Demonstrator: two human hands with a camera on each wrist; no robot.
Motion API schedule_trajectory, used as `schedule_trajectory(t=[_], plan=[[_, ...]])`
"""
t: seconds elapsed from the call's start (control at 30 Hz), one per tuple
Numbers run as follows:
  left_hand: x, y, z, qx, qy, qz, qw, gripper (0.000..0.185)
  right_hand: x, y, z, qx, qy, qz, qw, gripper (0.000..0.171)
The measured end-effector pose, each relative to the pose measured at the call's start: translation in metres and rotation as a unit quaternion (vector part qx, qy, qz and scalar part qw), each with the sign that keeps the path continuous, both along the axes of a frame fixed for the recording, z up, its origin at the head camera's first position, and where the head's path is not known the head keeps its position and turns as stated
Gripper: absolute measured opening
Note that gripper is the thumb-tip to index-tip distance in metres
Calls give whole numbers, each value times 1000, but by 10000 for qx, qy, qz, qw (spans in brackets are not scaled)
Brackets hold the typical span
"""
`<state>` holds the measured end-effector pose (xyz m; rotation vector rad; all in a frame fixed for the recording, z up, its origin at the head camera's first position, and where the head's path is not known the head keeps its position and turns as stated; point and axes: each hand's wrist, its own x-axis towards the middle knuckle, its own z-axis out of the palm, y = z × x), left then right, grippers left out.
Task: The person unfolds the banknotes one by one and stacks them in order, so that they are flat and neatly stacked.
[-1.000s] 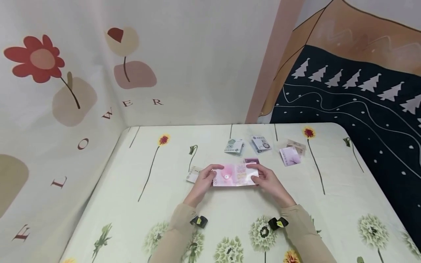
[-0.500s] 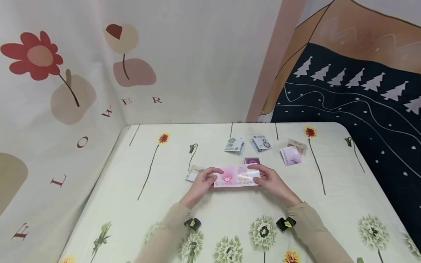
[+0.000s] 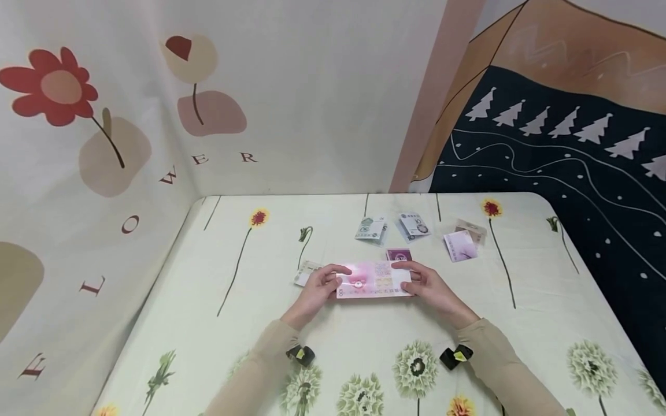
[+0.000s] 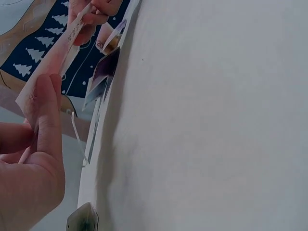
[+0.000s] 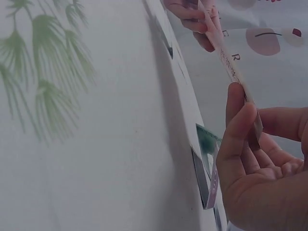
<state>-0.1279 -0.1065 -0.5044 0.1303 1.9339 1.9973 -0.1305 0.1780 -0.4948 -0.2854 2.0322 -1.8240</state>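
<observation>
Head view: pink banknote (image 3: 370,280) sits just below and right of frame centre, long axis running left to right, printed face toward the camera. It spans the gap between the hands: left hand (image 3: 317,288) clamps fingers and thumb on its left end, right hand (image 3: 430,288) likewise on its right end; neither is nearer. Both wrist views agree, the strip running from the near fingers to the other hand at the frame's top. Outward: purple card (image 3: 398,254) just beyond the banknote, cream note (image 3: 307,274) beside the left hand, green note (image 3: 370,228) farther up, lilac note (image 3: 460,247) toward the right.
</observation>
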Motion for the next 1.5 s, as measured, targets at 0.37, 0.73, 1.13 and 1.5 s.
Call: schedule_trajectory(t=[0.37,0.73,1.13,1.5], plan=[[9,-10,2,-131,-120,-196,9997,27,7,-2,-1,-21,-81,219,9997,47],[20,-23,-4,-23,-362,-308,9989,26,12,-8,-9,39,-7,620,9981,47],[27,-28,-8,-143,-920,-449,9946,28,21,-10,-16,106,-194,1021,9945,49],[27,-27,-10,-644,-1018,-204,9925,27,22,-12,-18,264,-593,996,9929,46]])
